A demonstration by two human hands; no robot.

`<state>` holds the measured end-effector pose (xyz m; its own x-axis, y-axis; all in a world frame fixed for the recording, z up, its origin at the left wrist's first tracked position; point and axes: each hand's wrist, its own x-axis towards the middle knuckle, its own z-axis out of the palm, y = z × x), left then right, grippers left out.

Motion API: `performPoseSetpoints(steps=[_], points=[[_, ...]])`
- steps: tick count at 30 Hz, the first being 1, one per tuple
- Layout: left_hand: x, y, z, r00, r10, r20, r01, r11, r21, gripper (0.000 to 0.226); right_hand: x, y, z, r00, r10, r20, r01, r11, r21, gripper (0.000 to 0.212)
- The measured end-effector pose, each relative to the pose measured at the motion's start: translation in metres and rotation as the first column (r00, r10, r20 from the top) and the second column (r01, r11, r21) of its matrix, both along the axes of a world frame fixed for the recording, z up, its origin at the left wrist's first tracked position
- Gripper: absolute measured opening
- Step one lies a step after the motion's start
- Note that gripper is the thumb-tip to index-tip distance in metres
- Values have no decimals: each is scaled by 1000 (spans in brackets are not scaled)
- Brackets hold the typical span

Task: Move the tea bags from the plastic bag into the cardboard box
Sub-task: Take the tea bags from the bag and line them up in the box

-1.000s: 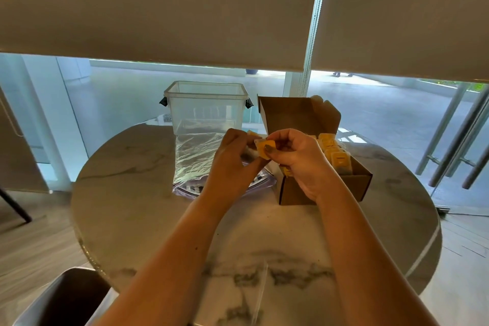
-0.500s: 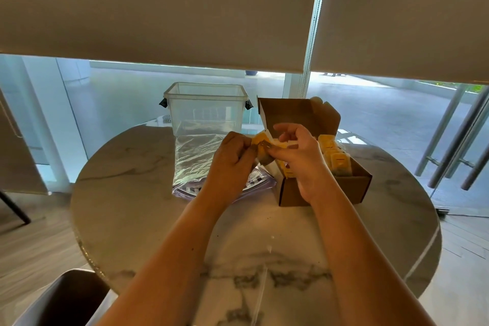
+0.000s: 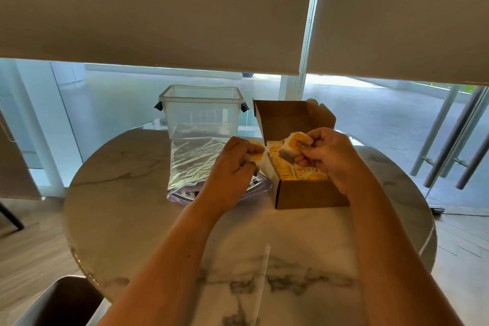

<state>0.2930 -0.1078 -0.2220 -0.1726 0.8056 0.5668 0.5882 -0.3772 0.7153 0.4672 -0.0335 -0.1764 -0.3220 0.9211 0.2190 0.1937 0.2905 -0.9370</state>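
An open brown cardboard box [image 3: 307, 194] stands right of centre on the round marble table, with several yellow tea bags [image 3: 304, 173] packed in it. My right hand [image 3: 330, 156] pinches a yellow and white tea bag [image 3: 292, 144] just above the box's near left part. My left hand [image 3: 232, 167] grips another yellow tea bag [image 3: 256, 157] beside the box's left wall, over the clear plastic bag [image 3: 193, 159]. The plastic bag lies flat on the table, partly hidden under my left hand.
A clear plastic tub [image 3: 201, 111] with dark clips stands behind the plastic bag at the table's [image 3: 119, 193] far edge. The box's lid [image 3: 288, 116] stands upright at the back. A dark chair [image 3: 60, 302] shows at the bottom left. Glass windows lie beyond.
My hands have drawn apart: the right has moved right over the box with one tea bag, while the left stays by the box's left wall holding another.
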Motion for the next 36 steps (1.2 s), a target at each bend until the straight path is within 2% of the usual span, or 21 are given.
performPoseSetpoints(steps=[3,5,7,10,12,14,16,23,29,31,34,36], points=[[0,2,0,1000,20,-24,-20,1000,-6,20,27,16,8,977,-161,141,150,985,89,16],[0,3,-1,999,27,-46,-27,1000,1,20,48,32,10,893,-329,307,267,937,226,19],[-1,4,-1,998,32,-58,-32,999,7,21,63,42,12,814,-394,427,295,913,282,26],[0,4,-2,997,38,-64,-37,999,2,21,70,48,9,711,-312,631,164,945,284,19],[0,4,-2,997,42,-58,-42,999,-6,22,67,51,4,647,-252,720,46,955,294,11],[-1,4,-2,998,48,-51,-48,999,-4,22,65,57,-5,573,-242,783,-3,955,297,15],[-1,4,-2,998,51,-48,-51,999,0,23,61,62,-12,538,-284,794,4,942,335,16],[-2,6,-4,998,37,-58,-37,999,-4,24,48,63,-28,612,-469,637,127,853,507,25],[-2,6,-3,996,50,-67,-50,999,-4,24,53,69,-26,635,-409,656,99,884,456,18],[-2,7,-3,996,51,-68,-52,999,-3,24,56,69,-23,601,-361,713,70,913,403,22],[-2,6,-3,997,50,-60,-51,998,-20,24,58,68,-18,471,-291,833,21,947,319,26],[-1,6,-3,998,45,-53,-46,999,-25,25,57,70,-18,469,-303,830,25,944,330,25]])
